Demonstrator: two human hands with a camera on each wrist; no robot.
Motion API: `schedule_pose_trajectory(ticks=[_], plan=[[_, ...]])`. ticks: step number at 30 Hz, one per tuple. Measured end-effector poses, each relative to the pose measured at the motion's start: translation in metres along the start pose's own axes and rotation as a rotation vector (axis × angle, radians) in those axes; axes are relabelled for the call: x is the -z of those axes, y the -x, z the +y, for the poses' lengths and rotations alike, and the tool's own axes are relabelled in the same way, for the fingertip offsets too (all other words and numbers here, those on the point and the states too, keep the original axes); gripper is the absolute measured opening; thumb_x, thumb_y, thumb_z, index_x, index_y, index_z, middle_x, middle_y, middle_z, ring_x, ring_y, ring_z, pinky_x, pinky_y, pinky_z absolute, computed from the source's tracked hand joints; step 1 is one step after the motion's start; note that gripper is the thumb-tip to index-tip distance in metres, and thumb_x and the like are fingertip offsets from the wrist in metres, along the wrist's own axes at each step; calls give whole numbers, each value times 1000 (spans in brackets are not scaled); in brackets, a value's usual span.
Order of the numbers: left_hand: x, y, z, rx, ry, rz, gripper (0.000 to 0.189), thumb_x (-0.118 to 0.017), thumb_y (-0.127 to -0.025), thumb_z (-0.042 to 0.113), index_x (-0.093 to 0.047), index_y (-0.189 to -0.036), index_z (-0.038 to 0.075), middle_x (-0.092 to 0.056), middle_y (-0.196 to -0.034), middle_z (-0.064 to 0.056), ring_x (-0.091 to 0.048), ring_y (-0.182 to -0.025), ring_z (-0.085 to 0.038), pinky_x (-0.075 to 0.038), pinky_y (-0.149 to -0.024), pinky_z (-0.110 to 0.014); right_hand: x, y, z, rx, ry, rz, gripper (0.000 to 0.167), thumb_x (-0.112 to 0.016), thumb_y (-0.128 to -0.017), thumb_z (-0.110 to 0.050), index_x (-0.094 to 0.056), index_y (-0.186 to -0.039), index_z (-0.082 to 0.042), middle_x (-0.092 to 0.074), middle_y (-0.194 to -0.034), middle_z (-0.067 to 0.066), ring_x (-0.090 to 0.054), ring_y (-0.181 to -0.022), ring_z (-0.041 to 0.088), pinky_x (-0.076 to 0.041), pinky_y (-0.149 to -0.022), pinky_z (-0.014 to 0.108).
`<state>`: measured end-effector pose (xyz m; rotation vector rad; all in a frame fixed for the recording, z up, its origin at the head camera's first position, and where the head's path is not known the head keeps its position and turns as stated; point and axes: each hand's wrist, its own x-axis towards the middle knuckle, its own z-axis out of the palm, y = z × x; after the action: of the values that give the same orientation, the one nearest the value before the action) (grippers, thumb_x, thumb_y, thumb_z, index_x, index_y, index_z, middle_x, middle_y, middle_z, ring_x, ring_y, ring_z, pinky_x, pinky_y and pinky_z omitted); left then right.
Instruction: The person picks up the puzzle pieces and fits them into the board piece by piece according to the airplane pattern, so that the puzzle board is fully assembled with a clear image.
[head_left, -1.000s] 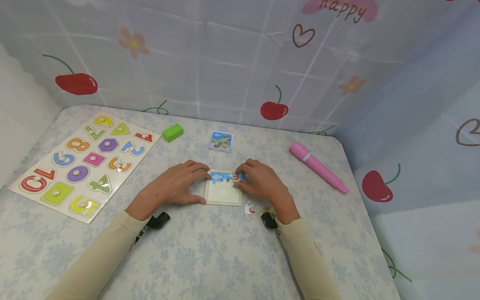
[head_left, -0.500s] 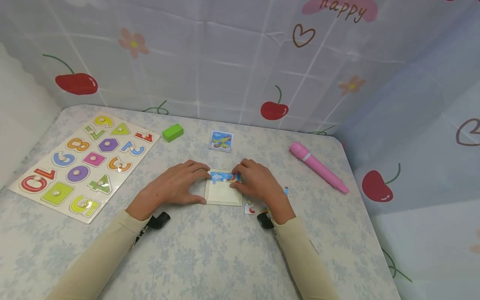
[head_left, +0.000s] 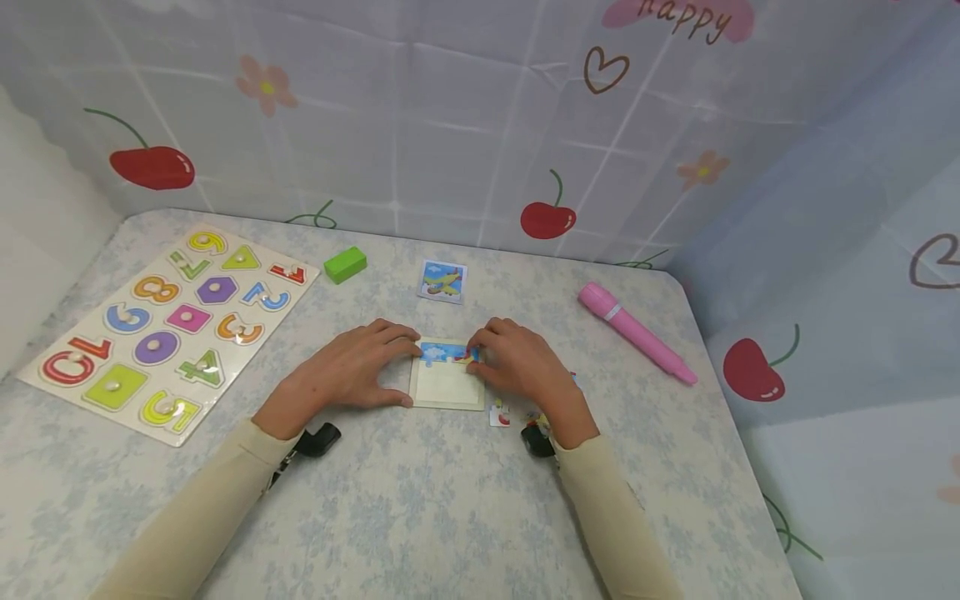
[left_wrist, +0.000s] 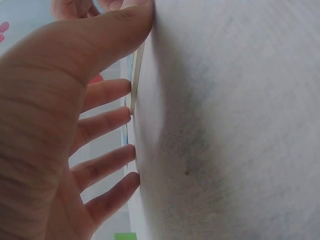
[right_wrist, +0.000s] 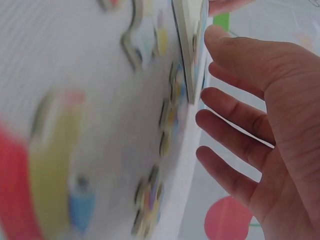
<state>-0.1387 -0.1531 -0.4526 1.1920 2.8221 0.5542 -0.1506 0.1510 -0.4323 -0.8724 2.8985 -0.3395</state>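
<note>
A square wooden puzzle tray (head_left: 448, 392) lies flat on the table, with blue sky pieces (head_left: 437, 352) along its far side. My left hand (head_left: 356, 367) rests against its left edge, fingers spread and fairly straight, thumb near the front corner. At the far right corner, my right hand (head_left: 517, 358) pinches a puzzle piece (head_left: 467, 356) with red on it between thumb and forefinger; the hand partly hides it. Just right of the tray lies a loose piece (head_left: 499, 413). More loose pieces (right_wrist: 147, 205) show in the right wrist view.
Behind the tray lies a small airplane picture card (head_left: 442, 282). A green block (head_left: 346, 265) and a number-and-shape peg board (head_left: 176, 329) are to the left. To the right is a pink marker-shaped stick (head_left: 637, 333). A printed curtain (head_left: 450, 125) hangs behind the table.
My right hand, with the piece, first shifted left over the tray, then slightly back right. The left hand has stayed at the tray's left edge.
</note>
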Motion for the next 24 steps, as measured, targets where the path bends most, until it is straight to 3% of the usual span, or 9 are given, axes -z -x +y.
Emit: schedule_pose_trajectory(ticks=[8,24], plan=[[-1,-1,0,4,3,-9,74,-90,-84,58,-69,-140,15,-59,-153,-5,-54,-139,-29,-53,-105,-51,4,19,16,-45,4,-16,36,-83,-97,-35,-76,-127,-17,-68,-121,0,-65,-111,21,-57,-96,42],[0,1,-3,2,29,-24,77,-90,-83,58,-68,-142,14,-58,-155,-5,-54,-140,-29,-51,-108,-51,5,46,25,-51,-59,-32,37,-87,-95,-29,-78,-128,-14,-68,-123,2,-64,-114,20,-57,-97,41]])
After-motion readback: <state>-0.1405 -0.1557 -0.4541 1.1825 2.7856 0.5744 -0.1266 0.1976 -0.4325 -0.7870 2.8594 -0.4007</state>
